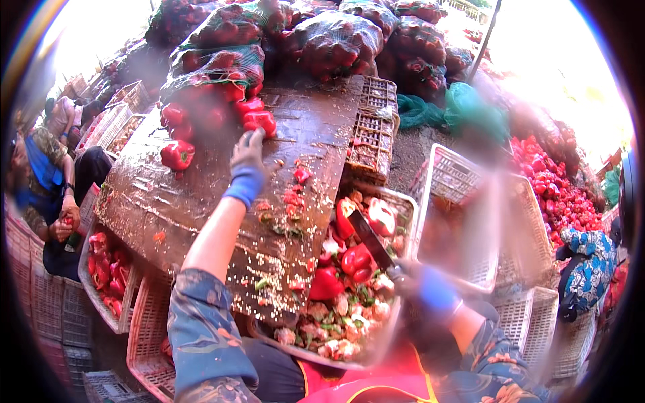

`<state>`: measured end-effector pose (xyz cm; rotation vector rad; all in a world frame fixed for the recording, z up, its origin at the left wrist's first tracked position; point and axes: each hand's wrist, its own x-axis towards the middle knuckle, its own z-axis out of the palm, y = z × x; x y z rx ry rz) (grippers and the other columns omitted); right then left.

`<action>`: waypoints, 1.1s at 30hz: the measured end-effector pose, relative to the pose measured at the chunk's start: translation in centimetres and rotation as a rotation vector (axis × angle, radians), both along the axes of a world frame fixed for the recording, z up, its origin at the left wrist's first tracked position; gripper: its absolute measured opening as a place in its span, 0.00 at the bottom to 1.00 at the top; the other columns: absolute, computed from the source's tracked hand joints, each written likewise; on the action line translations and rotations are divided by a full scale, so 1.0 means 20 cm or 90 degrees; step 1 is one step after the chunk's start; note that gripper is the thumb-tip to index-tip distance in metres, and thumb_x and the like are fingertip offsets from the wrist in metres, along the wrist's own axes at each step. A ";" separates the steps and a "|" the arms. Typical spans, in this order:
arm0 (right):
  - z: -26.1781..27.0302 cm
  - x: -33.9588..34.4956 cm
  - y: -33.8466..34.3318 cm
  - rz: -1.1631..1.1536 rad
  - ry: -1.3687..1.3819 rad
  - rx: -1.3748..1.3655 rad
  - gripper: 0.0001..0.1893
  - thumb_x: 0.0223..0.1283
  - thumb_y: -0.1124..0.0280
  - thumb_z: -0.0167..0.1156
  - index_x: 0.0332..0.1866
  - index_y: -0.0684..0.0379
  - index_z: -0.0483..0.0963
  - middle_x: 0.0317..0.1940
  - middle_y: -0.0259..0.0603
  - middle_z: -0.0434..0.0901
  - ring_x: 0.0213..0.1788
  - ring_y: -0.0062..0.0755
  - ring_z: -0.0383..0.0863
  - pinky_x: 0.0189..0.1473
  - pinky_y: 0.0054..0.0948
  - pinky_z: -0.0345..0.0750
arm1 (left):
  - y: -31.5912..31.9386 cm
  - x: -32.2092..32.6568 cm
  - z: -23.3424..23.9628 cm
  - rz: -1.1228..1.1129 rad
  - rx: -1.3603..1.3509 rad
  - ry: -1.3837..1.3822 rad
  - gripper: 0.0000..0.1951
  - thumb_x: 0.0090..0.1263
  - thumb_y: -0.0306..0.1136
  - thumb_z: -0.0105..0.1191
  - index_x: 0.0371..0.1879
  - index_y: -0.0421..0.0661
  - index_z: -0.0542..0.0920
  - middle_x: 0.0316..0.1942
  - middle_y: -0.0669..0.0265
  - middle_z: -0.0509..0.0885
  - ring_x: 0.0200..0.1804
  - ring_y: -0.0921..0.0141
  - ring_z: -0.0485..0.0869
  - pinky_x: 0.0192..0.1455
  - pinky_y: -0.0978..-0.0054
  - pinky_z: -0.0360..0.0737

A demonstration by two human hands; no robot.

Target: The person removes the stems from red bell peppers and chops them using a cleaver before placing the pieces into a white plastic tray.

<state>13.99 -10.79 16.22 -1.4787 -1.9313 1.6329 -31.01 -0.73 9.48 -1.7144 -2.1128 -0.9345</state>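
My left hand (248,151), in a dirty glove with a blue cuff, reaches over the wooden board (201,201). Its fingertips are at a whole red bell pepper (260,122) beside others that lie below a net sack; whether they grip it is unclear. My gloved right hand (418,282) holds a knife (372,240) by its handle, the broad dark blade slanting over a crate (410,216). In that crate lie cut red bell pepper pieces (356,262) and cores with seeds (347,322). Another red pepper (177,154) sits apart on the board.
Net sacks of peppers (335,43) are piled behind the board. Plastic crates stand on both sides, one with red pepper pieces (108,272) at left. A person (45,171) sits at far left; another person (587,267) is at far right. Blur hides parts of the view.
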 end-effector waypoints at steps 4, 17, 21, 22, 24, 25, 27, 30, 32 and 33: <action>-0.12 0.00 0.03 -0.060 0.173 -0.144 0.24 0.77 0.64 0.61 0.71 0.63 0.72 0.42 0.26 0.80 0.43 0.14 0.74 0.45 0.19 0.74 | 0.38 -0.20 0.17 0.116 -0.277 0.256 0.55 0.54 0.44 0.73 0.82 0.60 0.55 0.82 0.60 0.59 0.81 0.50 0.59 0.77 0.45 0.65; -0.09 0.07 0.09 -0.193 0.293 -0.115 0.22 0.76 0.63 0.60 0.68 0.65 0.73 0.40 0.24 0.79 0.37 0.10 0.72 0.40 0.17 0.71 | 0.41 -0.12 0.28 0.287 -0.493 0.116 0.42 0.52 0.49 0.76 0.67 0.55 0.70 0.72 0.59 0.70 0.73 0.49 0.73 0.64 0.32 0.75; -0.05 0.11 0.03 -0.244 0.328 -0.114 0.20 0.76 0.61 0.60 0.64 0.62 0.75 0.32 0.21 0.73 0.30 0.10 0.69 0.28 0.15 0.68 | 0.12 -0.12 0.20 0.160 -0.439 0.115 0.44 0.46 0.48 0.79 0.64 0.51 0.71 0.64 0.47 0.74 0.60 0.43 0.81 0.63 0.52 0.82; -0.02 0.11 0.02 -0.227 0.313 -0.124 0.20 0.77 0.61 0.60 0.65 0.62 0.75 0.31 0.21 0.72 0.30 0.10 0.69 0.28 0.15 0.68 | 0.01 -0.07 0.21 0.134 -0.410 0.085 0.45 0.45 0.47 0.79 0.65 0.51 0.72 0.62 0.47 0.75 0.60 0.44 0.81 0.63 0.52 0.82; 0.01 0.15 0.00 -0.211 0.318 -0.140 0.20 0.77 0.61 0.60 0.66 0.61 0.74 0.30 0.21 0.71 0.29 0.11 0.70 0.28 0.15 0.68 | -0.13 0.06 0.20 0.014 -0.315 0.012 0.45 0.45 0.45 0.79 0.66 0.48 0.73 0.63 0.48 0.75 0.59 0.47 0.82 0.64 0.53 0.81; -0.02 0.15 0.00 -0.206 0.332 -0.151 0.21 0.77 0.61 0.60 0.67 0.61 0.74 0.30 0.21 0.71 0.29 0.11 0.70 0.28 0.16 0.69 | -0.19 0.11 0.17 -0.075 -0.251 -0.035 0.45 0.46 0.43 0.78 0.67 0.46 0.73 0.64 0.48 0.74 0.59 0.48 0.82 0.65 0.55 0.80; -0.02 0.16 -0.01 -0.208 0.384 -0.120 0.21 0.77 0.61 0.59 0.67 0.62 0.73 0.31 0.23 0.72 0.30 0.11 0.72 0.27 0.17 0.69 | -0.26 0.35 0.11 -0.270 -0.151 -0.249 0.48 0.45 0.42 0.79 0.71 0.47 0.72 0.62 0.50 0.75 0.61 0.53 0.80 0.67 0.58 0.79; 0.25 0.14 -0.09 -0.282 0.432 0.028 0.22 0.79 0.60 0.56 0.69 0.62 0.70 0.33 0.30 0.77 0.30 0.16 0.76 0.28 0.21 0.74 | -0.30 0.71 0.08 -0.451 -0.030 -0.438 0.50 0.46 0.37 0.80 0.73 0.44 0.69 0.65 0.55 0.74 0.67 0.61 0.76 0.73 0.62 0.74; 0.30 0.22 -0.08 -0.202 0.666 0.185 0.22 0.81 0.63 0.52 0.72 0.62 0.67 0.35 0.37 0.78 0.28 0.24 0.78 0.29 0.25 0.77 | -0.34 0.91 0.16 -0.552 0.059 -0.563 0.49 0.50 0.35 0.80 0.73 0.40 0.67 0.68 0.57 0.74 0.71 0.63 0.74 0.76 0.64 0.72; 0.21 0.25 -0.06 -0.153 0.666 0.284 0.22 0.81 0.64 0.51 0.72 0.62 0.67 0.35 0.38 0.78 0.29 0.26 0.78 0.29 0.26 0.77 | -0.40 0.94 0.19 -0.532 0.071 -0.541 0.48 0.52 0.37 0.80 0.73 0.39 0.67 0.67 0.56 0.75 0.71 0.62 0.74 0.76 0.63 0.72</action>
